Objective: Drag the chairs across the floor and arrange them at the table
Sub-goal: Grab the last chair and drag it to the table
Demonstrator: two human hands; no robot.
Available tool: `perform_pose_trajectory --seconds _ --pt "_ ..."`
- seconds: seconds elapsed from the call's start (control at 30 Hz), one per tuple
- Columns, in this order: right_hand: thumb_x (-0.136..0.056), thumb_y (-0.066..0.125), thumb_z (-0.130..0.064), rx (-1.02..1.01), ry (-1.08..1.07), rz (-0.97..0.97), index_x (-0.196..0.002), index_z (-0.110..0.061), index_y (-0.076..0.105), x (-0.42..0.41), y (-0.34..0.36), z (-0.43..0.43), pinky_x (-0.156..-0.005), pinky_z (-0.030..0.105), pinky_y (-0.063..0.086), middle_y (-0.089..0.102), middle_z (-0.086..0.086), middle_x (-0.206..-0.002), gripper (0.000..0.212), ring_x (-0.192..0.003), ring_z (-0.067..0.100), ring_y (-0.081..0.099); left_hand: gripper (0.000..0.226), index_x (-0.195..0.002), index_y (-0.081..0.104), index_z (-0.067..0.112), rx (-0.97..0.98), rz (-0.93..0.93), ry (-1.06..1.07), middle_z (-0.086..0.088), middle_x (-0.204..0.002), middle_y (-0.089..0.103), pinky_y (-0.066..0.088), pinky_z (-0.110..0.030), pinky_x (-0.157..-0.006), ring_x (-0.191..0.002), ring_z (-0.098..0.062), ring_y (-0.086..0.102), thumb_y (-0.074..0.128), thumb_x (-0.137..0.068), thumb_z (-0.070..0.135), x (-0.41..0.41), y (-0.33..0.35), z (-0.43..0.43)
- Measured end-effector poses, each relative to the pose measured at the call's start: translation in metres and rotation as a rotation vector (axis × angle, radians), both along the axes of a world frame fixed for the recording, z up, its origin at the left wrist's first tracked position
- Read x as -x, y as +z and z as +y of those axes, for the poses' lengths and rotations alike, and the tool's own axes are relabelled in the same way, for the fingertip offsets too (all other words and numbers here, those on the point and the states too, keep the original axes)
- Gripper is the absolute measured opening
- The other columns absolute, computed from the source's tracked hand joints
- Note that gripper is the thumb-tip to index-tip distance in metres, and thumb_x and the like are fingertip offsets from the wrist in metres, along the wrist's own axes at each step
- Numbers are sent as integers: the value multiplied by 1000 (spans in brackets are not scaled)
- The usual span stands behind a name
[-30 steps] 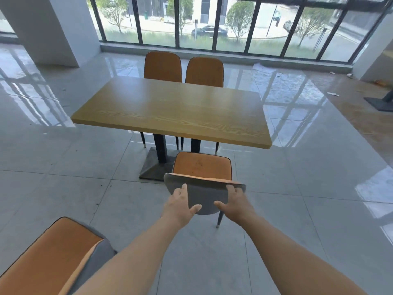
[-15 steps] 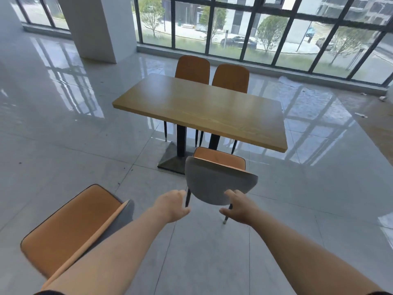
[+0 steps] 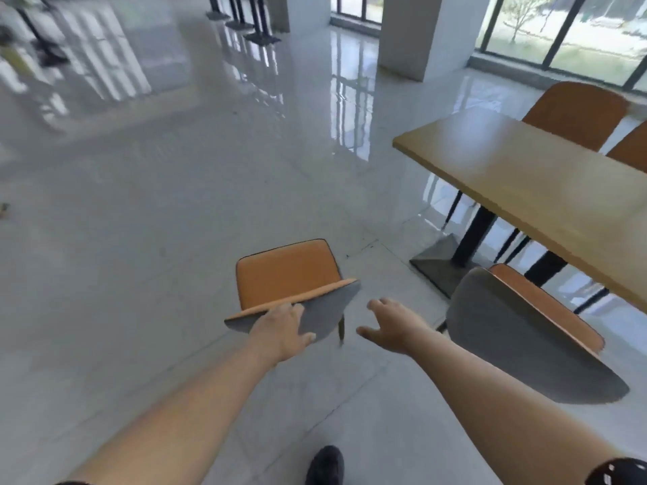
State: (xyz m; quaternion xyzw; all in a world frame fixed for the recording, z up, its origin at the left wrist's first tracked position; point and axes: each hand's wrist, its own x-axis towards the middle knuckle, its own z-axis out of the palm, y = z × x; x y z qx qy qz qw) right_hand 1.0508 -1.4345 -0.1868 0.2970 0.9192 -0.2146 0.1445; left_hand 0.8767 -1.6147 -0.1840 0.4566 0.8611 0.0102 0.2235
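Observation:
A loose chair (image 3: 287, 274) with an orange seat and a grey back stands on the floor left of the wooden table (image 3: 525, 180). My left hand (image 3: 280, 330) lies on its backrest, fingers over the top edge. My right hand (image 3: 388, 323) hovers open between this chair and a second chair (image 3: 507, 337), touching neither. That second chair stands at the table's near side, its seat partly under the top. Two more orange chairs (image 3: 577, 113) stand at the far side.
The table's black pedestal base (image 3: 437, 260) sits on the floor right of the loose chair. A white pillar (image 3: 420, 33) rises behind the table. Further black table bases (image 3: 259, 33) stand far back. My shoe (image 3: 325, 463) is at the bottom. Glossy tiled floor spreads to the left.
Both hands have left the chair at the table. My view has swung left, and my left hand has landed on the backrest of the loose chair. My right hand has opened.

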Motion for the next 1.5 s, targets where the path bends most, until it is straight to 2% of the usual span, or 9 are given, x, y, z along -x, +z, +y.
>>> perform_pose_trajectory --seconds 0.2,0.43,0.63,0.73,0.8,1.13,1.27,1.4,1.5 --pt "-89 56 -60 -85 204 102 -130 -14 46 64 -11 3 -96 43 49 49 9 -134 63 -125 30 46 61 -131 50 17 -114 63 206 -4 -126 53 46 -41 -96 -120 -27 50 54 -88 60 32 -21 -38" --pt "-87 42 -73 -358 297 222 -136 -16 45 97 -62 5 -113 53 31 43 13 -146 75 -134 34 39 73 -132 51 16 -151 307 186 -5 -131 54 30 -57 -110 -123 -29 47 30 -91 72 55 -64 -21" --pt "-78 37 -81 -412 456 325 -101 -18 62 124 -92 31 -94 46 45 65 3 -102 71 -98 28 58 80 -99 65 14 -330 409 165 -3 -92 64 50 -39 -68 -83 -25 60 23 -88 81 69 -108 -17" --pt "-72 34 -87 -379 405 303 -83 -20 54 128 -97 39 -56 34 48 58 -3 -78 70 -66 24 56 83 -89 66 13 -377 414 153 -3 -83 64 52 -38 -58 -73 -24 60 31 -80 88 73 -110 -12" --pt "-70 30 -89 -379 385 288 -73 -20 47 127 -97 38 -47 30 38 53 -4 -66 71 -53 23 49 84 -85 63 13 -346 399 147 -2 -81 62 51 -38 -57 -71 -24 59 28 -78 89 75 -105 -9" --pt "-69 26 -91 -325 196 246 -69 -19 50 133 -88 9 -47 29 38 54 -3 -59 76 -48 20 51 82 -91 62 16 -317 397 -28 -2 -86 62 52 -38 -62 -77 -24 59 26 -79 88 117 -102 -11" --pt "-72 29 -89 -363 88 248 -63 -20 49 146 -92 -13 -44 25 26 50 -4 -56 73 -46 19 48 84 -92 62 17 -331 374 -151 -2 -90 63 46 -36 -67 -81 -23 58 21 -79 90 159 -101 -9" --pt "-70 29 -89 -354 -99 168 -73 -19 53 162 -93 -29 -50 30 39 59 -1 -70 75 -57 20 52 82 -90 62 17 -357 346 -300 -1 -86 63 42 -35 -67 -79 -23 58 23 -81 89 197 -96 6" --pt "-71 29 -87 -357 -210 142 -77 -20 53 179 -90 -48 -48 26 28 59 -2 -74 71 -55 18 49 85 -96 62 17 -334 300 -441 -2 -93 63 47 -40 -75 -87 -24 57 20 -81 89 231 -97 13"
